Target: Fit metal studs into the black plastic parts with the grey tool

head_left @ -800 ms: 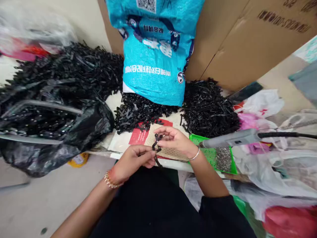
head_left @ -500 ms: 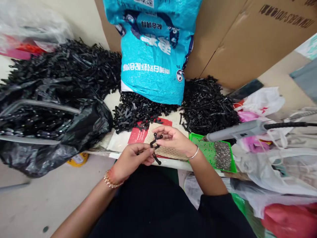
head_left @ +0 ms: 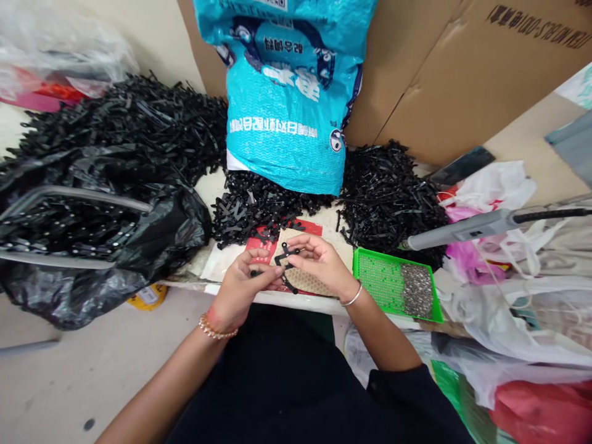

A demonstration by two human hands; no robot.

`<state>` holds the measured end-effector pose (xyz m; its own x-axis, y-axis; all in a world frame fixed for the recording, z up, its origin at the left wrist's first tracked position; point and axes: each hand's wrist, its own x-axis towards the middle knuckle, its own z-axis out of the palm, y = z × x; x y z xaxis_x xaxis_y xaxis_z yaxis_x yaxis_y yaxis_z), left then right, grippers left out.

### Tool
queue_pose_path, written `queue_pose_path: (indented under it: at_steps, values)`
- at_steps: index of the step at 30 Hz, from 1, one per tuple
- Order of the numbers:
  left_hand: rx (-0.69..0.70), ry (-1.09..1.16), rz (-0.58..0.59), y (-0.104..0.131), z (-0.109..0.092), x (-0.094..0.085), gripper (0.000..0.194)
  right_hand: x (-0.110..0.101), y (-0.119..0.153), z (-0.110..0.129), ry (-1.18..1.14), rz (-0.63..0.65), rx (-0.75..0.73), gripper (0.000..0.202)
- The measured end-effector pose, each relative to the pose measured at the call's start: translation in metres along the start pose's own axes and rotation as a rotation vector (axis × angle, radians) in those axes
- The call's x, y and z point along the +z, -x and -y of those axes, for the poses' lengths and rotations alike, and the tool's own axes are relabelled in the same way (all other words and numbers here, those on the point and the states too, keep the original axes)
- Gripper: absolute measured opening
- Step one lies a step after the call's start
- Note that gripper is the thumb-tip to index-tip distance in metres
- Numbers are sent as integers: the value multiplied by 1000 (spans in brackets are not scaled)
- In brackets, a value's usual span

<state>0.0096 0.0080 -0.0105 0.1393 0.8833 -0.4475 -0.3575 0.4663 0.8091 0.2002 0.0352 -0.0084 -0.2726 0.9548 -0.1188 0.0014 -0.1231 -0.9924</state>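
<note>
L hand (head_left: 245, 283): thumb & index pinched nearly closed on lower L side of black jointed linkage (head_left: 279, 261); other fingers half curled, w/ a dark rounded end showing betw. them, owner pc. unclear. R hand (head_left: 324, 262): loosely curved, thumb & fingertips gripping R side of same linkage. Linkage sits betw. the two hands, bent zigzag, one free end pointing down, above tan honeycomb-textured mat (head_left: 319, 285).

Just R of R wrist: green perforated tray (head_left: 377, 283), small metal pcs. (head_left: 419, 290) massed at its far R end. Farther R, approx. tray-top level: grey corded hand tool (head_left: 462, 229), tip toward hands.

Beyond R hand, to R: heap of black strips (head_left: 393, 203). Directly beyond both hands: smaller black-parts pile (head_left: 243, 213), w/ blue printed sack (head_left: 287, 148) over its rear. Well L of L hand: black plastic bag (head_left: 187, 216) holding more black linkages (head_left: 69, 228); large black-strip heap (head_left: 152, 123) behind it.
</note>
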Motion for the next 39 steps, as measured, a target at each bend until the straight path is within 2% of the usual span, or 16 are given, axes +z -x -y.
queue_pose_path:
  at_steps: [2, 5, 9, 12, 15, 19, 21, 24, 26, 29, 30, 31, 32, 36, 39]
  values:
    - [40, 1, -2, -1, 3, 1, 69, 6, 4, -5, 15, -36, -15, 23]
    - [50, 23, -6, -1, 7, 4, 73, 12, 13, -8, 58, -30, -33, 20]
    - [-63, 131, -16, 1, 9, 7, 75, 14, 26, -10, 49, -22, -32, 30]
    - [-168, 232, -2, 3, 13, 11, 59, 17, 38, -12, 54, -109, -115, 34]
    - [-229, 317, 25, 5, 21, 18, 36, 23, 47, -16, 241, -251, -321, 33]
    - [-216, 318, 102, 5, 29, 29, 31, 27, 54, -24, 533, -398, -542, 29]
    - [-196, 279, 125, 2, 31, 35, 31, 25, 59, -29, 645, -425, -568, 31]
    - [-180, 218, 116, -3, 29, 43, 28, 12, 79, -34, 795, -437, -529, 49]
    - [-164, 159, 79, -9, 23, 47, 29, -5, 97, -34, 860, -600, -487, 66]
    - [-138, 55, 54, -23, 14, 55, 29, -39, 113, -27, 823, -1051, -418, 77]
    - [-140, 31, 64, -29, 12, 59, 27, -51, 113, -23, 766, -1135, -420, 79]
    - [-150, 10, 80, -35, 11, 64, 24, -62, 111, -17, 690, -1147, -433, 80]
    - [-168, -9, 102, -41, 10, 70, 21, -71, 107, -12, 602, -1087, -439, 80]
    - [-252, -112, 223, -62, 20, 98, 14, -87, 85, 11, 273, -717, -381, 68]
    - [-287, -188, 308, -74, 34, 113, 18, -90, 76, 19, 126, -663, -377, 60]
